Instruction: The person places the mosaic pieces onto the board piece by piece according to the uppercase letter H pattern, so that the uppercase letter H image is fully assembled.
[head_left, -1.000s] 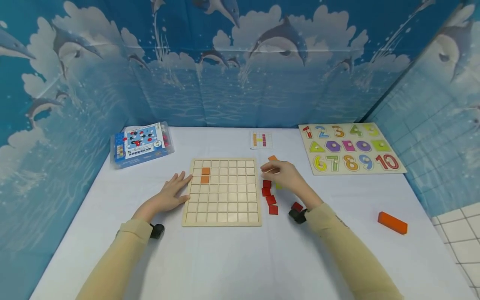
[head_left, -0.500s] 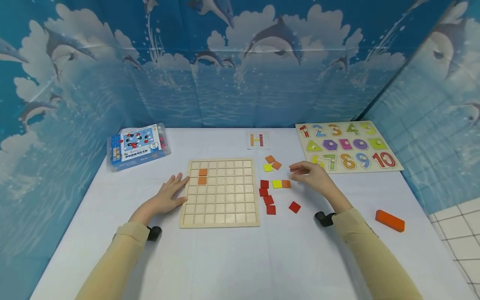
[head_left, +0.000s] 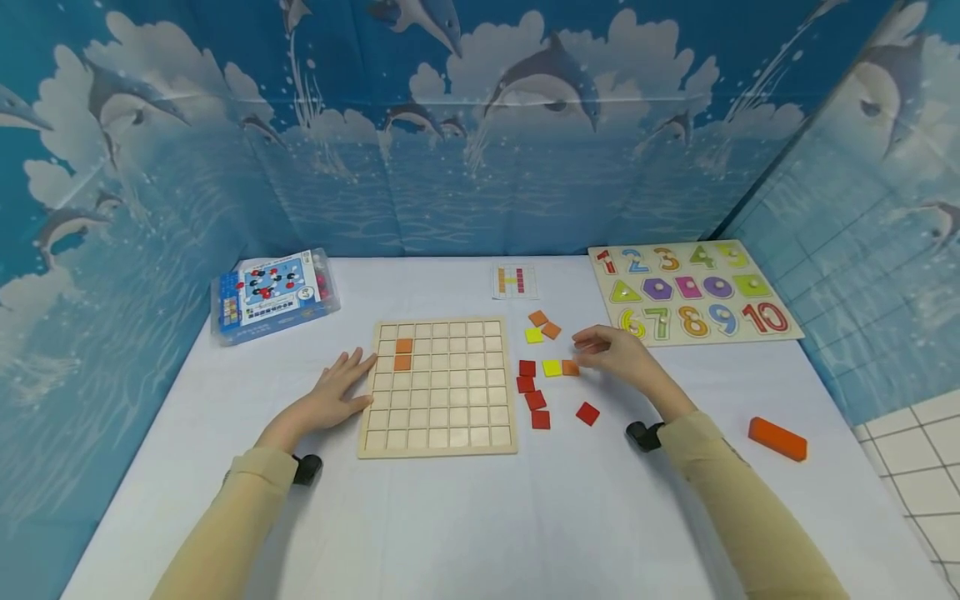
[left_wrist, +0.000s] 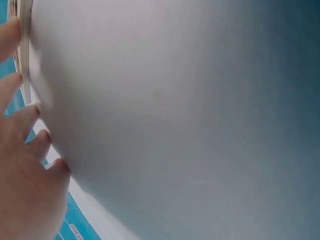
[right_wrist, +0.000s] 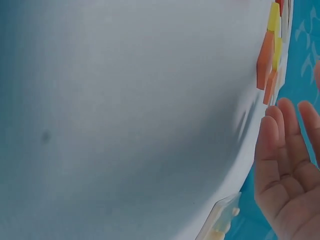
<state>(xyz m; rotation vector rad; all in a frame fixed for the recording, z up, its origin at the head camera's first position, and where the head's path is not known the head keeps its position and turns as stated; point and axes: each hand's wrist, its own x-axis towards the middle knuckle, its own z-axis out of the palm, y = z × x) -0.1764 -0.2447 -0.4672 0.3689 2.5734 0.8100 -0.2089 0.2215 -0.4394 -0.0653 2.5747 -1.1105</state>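
A wooden grid board [head_left: 438,387] lies mid-table with two orange tiles [head_left: 403,346] in its upper left squares. My left hand [head_left: 333,396] rests along the board's left edge, fingers spread and touching the rim. My right hand [head_left: 618,354] hovers to the right of the loose tiles, fingers softly bent with nothing between them. Closest to its fingertips is a loose orange tile [head_left: 571,367], beside a yellow tile [head_left: 552,367]. In the right wrist view the right hand [right_wrist: 290,175] shows a bare palm, with an orange tile [right_wrist: 265,60] beyond its fingertips.
Several red tiles [head_left: 536,400] lie along the board's right side. Another yellow tile [head_left: 533,335] sits above them by two orange ones. A pattern card [head_left: 515,282], a number puzzle [head_left: 693,292] and a boxed set [head_left: 273,296] stand behind. An orange block [head_left: 777,439] lies far right.
My right hand has drawn back to the right from over the loose tiles, uncovering yellow and orange ones. The left hand stays at the board's edge. The head view has shifted slightly.
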